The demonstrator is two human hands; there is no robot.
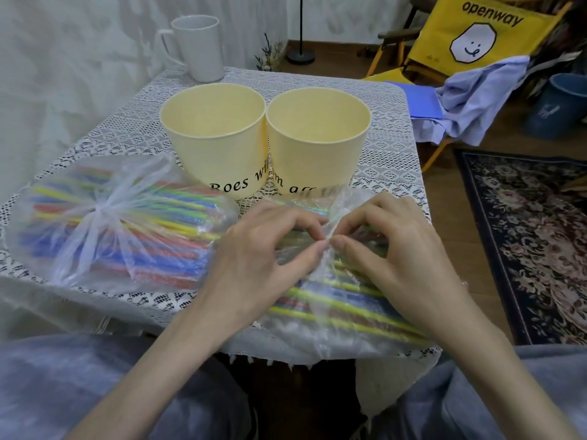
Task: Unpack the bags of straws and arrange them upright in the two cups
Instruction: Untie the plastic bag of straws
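We see the near clear plastic bag of coloured straws (336, 300) lying flat on the white lace tablecloth (390, 160), its near end hanging a little over the table's front edge. Its twisted, knotted neck rises between our two hands, and both pinch it: the left hand (270, 249) holds the plastic between thumb and curled forefinger, and the right hand (390, 246) does the same from the other side, the two thumb tips almost touching at the knot. The remaining fingers of both hands are bent and rest on top of the bag.

The second clear plastic bag of coloured straws (117, 230) lies to the left, tied shut with a knot at its middle, just beside the left hand without touching it. Behind both bags stand the two pale yellow cups with black lettering, the left yellow cup (212, 138) and the right yellow cup (317, 141), upright, with their rims touching. The near bag's far end reaches to the foot of the right cup. A white mug with a handle (198, 47) stands well back at the far edge.

To the right the table ends just beyond the right hand. Both forearms come in from below, angled inward, wrists raised slightly above the table's front edge.
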